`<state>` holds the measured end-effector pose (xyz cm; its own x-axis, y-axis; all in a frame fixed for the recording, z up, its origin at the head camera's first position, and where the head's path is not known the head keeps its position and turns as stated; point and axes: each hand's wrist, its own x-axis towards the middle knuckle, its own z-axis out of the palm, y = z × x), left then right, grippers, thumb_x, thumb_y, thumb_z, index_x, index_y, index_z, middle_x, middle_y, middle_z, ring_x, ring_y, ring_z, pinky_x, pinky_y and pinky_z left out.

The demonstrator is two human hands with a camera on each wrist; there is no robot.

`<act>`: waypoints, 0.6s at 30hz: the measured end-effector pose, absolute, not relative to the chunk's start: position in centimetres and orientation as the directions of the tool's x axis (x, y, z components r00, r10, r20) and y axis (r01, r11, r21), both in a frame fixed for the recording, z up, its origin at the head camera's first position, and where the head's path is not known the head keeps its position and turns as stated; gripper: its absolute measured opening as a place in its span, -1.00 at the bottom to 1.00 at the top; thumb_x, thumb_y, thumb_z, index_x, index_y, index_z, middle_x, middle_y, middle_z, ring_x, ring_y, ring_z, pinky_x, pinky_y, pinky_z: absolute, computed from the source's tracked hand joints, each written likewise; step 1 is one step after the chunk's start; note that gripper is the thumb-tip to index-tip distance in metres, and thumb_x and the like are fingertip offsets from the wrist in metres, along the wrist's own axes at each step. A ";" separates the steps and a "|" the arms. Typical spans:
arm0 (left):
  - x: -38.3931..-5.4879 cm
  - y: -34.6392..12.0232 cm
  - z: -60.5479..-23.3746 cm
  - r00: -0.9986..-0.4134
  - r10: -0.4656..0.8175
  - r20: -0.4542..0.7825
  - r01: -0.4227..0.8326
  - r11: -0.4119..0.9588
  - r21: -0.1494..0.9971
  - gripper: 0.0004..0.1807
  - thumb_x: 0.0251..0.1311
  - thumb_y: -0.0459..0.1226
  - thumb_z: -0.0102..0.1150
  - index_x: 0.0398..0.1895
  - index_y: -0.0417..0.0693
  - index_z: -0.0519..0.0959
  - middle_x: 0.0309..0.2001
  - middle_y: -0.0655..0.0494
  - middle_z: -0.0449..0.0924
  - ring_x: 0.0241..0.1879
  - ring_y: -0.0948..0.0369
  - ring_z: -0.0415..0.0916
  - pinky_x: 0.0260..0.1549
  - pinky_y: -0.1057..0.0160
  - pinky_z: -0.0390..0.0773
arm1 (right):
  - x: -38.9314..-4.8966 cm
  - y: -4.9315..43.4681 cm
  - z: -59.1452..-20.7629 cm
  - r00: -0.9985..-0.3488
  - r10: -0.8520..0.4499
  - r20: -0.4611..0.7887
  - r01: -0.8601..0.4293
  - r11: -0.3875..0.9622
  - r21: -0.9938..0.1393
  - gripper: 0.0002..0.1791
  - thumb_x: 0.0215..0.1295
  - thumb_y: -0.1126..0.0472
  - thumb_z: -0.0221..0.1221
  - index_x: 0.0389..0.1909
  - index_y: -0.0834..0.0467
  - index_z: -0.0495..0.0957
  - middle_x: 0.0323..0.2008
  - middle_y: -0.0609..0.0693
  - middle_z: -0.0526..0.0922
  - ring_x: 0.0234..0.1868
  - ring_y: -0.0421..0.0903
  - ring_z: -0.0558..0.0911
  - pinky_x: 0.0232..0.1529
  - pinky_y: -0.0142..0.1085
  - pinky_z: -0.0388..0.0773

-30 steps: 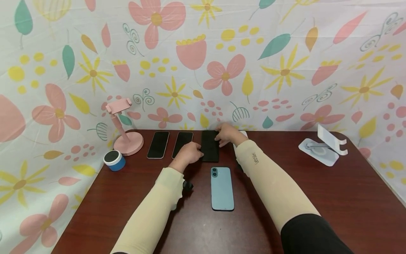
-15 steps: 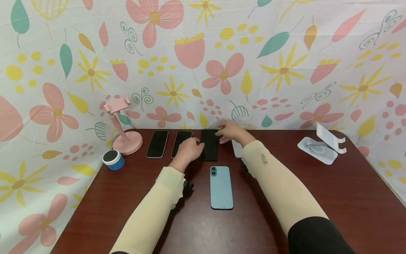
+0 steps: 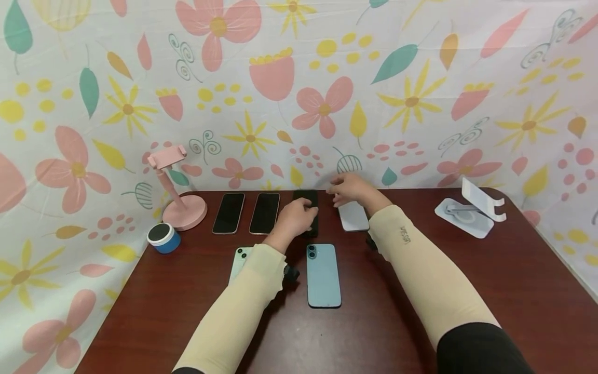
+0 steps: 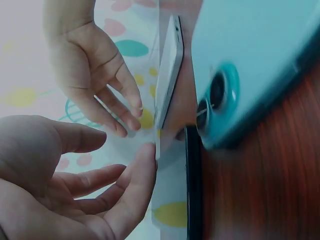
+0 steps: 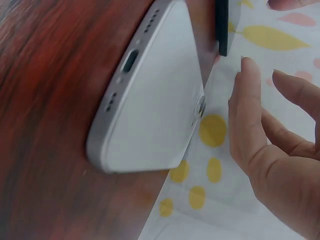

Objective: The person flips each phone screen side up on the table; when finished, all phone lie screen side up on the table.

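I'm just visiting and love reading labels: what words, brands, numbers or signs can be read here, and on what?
Small dark lettering on the person's right cream fabric sleeve: too small and blurred to read.
No other text can be made out, including on the light blue rectangular phone and the white rectangular phone.

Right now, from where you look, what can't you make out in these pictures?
- Head view: most of the pale green phone, covered by the left sleeve.
- Head view: part of the black slab, behind the left fingers.
- Head view: the lettering on the right sleeve, too small to read.
- Left wrist view: the rest of the blue phone, cut off by the top and right edges.
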<state>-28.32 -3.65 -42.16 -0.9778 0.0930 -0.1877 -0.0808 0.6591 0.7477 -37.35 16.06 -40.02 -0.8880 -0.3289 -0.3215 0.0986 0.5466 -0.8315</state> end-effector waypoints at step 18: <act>-28.7 1.6 -43.0 -0.959 0.225 -0.173 0.049 0.731 0.680 -0.44 0.58 -0.05 0.14 0.51 -0.09 0.47 0.38 -0.02 0.63 0.32 0.05 0.61 0.31 0.00 0.63 | -38.0 19.8 -41.8 -0.958 -0.194 -0.210 -0.008 0.753 -0.658 -0.44 0.53 0.18 0.21 0.41 0.41 0.48 0.37 0.39 0.54 -0.10 0.06 0.71 -0.09 -0.17 0.80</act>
<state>-28.70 1.62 -43.05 -0.9590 0.2247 -0.1727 0.0489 0.7314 0.6802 -38.00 19.78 -41.78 -0.9582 -0.1940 -0.2104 -0.0080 0.7531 -0.6579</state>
